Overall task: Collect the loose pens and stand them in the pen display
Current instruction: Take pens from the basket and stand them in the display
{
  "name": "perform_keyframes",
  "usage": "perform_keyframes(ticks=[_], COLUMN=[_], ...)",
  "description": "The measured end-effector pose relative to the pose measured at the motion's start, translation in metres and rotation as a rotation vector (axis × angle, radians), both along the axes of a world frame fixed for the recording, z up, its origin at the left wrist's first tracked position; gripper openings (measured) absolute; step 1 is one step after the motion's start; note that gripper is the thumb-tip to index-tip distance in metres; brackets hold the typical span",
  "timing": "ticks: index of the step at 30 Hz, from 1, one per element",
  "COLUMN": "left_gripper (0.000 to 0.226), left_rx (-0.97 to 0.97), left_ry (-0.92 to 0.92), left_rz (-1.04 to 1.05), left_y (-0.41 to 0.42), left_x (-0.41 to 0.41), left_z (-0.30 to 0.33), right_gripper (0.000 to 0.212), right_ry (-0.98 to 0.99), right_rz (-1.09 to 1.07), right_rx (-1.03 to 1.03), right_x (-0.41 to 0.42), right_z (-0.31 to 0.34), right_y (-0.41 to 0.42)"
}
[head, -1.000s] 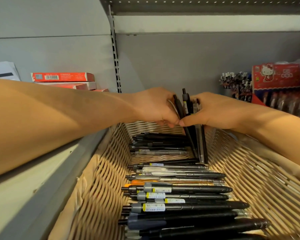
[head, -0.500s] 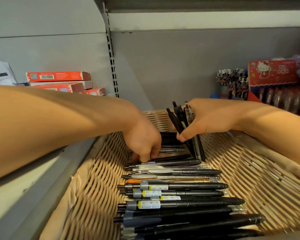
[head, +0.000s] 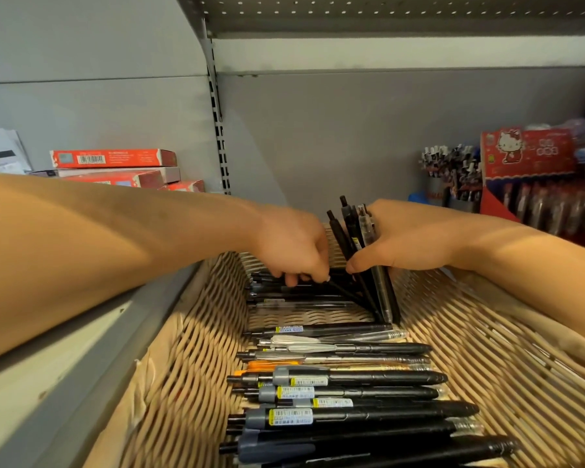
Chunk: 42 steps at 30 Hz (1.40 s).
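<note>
Several pens [head: 358,238] are held upright as a bundle in the right hand [head: 406,241], fingers wrapped round them, tips resting in the wicker basket [head: 487,349], presumably so they stay gathered while more are collected. The left hand [head: 294,244] is curled down onto the loose pens [head: 335,380] at the far end, fingertips pinching one, it is judged. Many remain flat in the basket.
</note>
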<state>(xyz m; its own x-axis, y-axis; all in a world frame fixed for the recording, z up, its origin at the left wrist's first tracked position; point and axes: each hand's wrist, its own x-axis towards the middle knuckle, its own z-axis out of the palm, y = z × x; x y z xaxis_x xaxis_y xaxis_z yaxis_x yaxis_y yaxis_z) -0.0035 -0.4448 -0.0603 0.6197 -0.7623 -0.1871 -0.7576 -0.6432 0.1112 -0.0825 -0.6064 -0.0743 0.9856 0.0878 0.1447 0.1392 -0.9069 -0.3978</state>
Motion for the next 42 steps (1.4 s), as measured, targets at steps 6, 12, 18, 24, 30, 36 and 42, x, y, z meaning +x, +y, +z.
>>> perform_keyframes(ticks=[6,12,18,24,30,36,42], left_gripper=[0.014,0.030,0.007,0.015,0.011,0.010,0.021], left_rx=[-0.400,-0.608,-0.304,0.270,0.570,0.394,-0.167], left_ry=[0.086,0.276,0.271,0.067,0.102,-0.021,0.101], left_rz=[0.012,-0.003,0.074,-0.144,-0.087,-0.054,0.042], left_y=[0.000,0.002,0.008,0.001,0.007,0.004,0.000], left_x=[0.002,0.001,0.009,-0.011,-0.011,-0.003,0.002], left_z=[0.004,0.004,0.001,-0.011,-0.015,-0.010,0.001], right_gripper=[0.011,0.023,0.021,0.033,0.035,0.027,0.019], right_ry=[-0.021,-0.027,-0.089,-0.103,-0.034,-0.057,-0.049], right_rz=[0.006,-0.027,-0.098,-0.144,-0.115,-0.102,-0.066], right_rx=[0.060,0.088,0.062,-0.002,-0.004,0.005,0.021], right_x=[-0.001,-0.004,-0.009,-0.014,-0.011,-0.011,-0.009], right_z=[0.000,0.000,0.002,0.004,0.005,0.003,0.004], right_y=[0.001,0.002,0.004,0.008,0.009,0.007,0.009])
